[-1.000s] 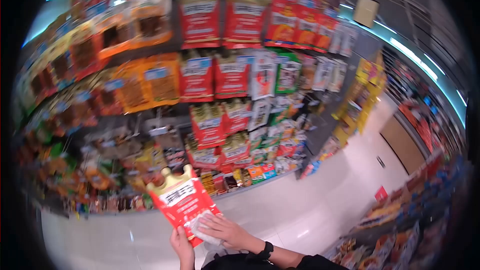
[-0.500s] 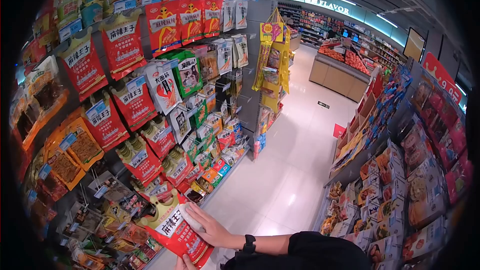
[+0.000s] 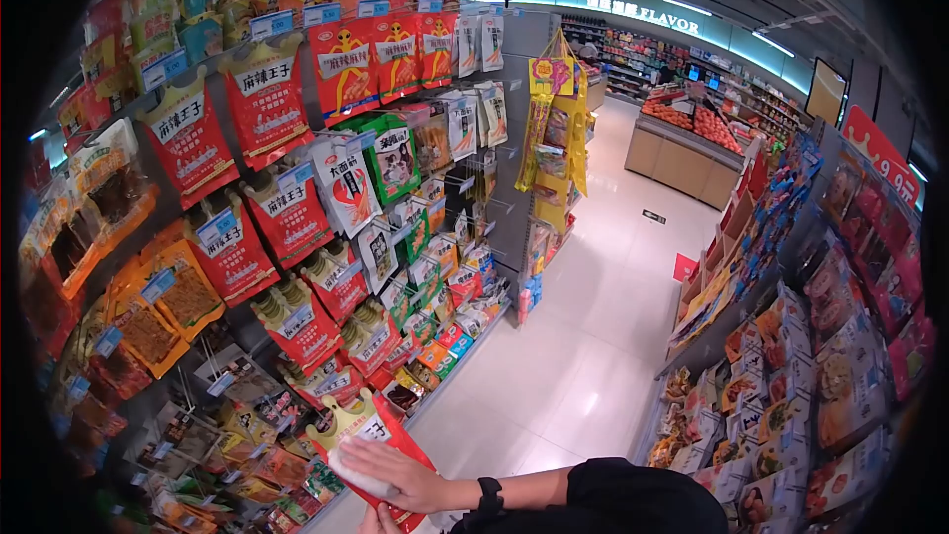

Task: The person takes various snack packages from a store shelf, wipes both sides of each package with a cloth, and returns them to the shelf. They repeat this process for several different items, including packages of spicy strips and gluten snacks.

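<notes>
A red snack packet (image 3: pixel 415 455) with a gold crown-shaped top is tilted at the bottom of the head view, in front of the shelf. My left hand (image 3: pixel 380 521) grips its lower edge, with just a few fingers showing. My right hand (image 3: pixel 400 472), with a black band at the wrist, presses a folded white cloth (image 3: pixel 364 478) against the packet's front. Cloth and fingers cover much of the printing.
Similar red packets (image 3: pixel 287 218) hang in rows on the left shelf, among orange and green ones. A right-hand rack holds more bagged goods (image 3: pixel 761 415). Between them runs a pale tiled aisle (image 3: pixel 563 356), with a produce stand (image 3: pixel 677 163) beyond.
My right hand has slid the white cloth across the packet, from its upper right side towards its left and lower front. The view has shifted slightly, and my left hand still grips the packet.
</notes>
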`<action>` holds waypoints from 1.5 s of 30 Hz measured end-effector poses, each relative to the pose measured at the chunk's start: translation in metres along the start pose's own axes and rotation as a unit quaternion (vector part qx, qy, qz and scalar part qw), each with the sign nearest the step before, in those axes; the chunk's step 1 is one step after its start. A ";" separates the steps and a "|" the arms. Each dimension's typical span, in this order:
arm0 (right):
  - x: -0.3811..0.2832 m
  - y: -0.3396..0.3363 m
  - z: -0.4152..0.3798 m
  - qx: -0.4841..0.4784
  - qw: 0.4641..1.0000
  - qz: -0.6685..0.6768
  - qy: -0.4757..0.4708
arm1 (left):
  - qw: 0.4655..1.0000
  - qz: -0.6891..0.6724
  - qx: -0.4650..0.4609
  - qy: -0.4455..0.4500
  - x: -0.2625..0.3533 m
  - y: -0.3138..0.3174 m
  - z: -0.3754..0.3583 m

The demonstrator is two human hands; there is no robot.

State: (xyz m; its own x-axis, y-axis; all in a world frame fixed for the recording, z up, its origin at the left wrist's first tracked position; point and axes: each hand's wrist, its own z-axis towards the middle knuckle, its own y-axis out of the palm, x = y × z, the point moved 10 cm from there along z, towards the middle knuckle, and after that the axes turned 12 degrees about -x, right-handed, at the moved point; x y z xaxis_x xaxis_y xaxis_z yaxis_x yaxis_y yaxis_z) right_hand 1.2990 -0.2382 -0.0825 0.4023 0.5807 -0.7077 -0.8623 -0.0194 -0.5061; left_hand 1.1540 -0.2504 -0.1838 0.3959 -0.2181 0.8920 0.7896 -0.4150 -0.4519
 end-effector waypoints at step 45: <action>0.100 0.015 0.000 0.022 0.891 0.363 0.273 | 0.987 -0.051 0.147 -0.024 0.032 -0.063 0.035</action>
State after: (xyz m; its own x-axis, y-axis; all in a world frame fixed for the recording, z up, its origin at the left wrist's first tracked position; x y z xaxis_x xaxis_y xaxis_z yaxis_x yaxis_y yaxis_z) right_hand 1.3267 -0.1808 -0.1606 -0.1873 -0.0545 -0.9808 -0.9622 -0.1908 0.1944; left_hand 1.1336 -0.2003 -0.1261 0.3232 -0.1423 0.9356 0.9261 -0.1559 -0.3436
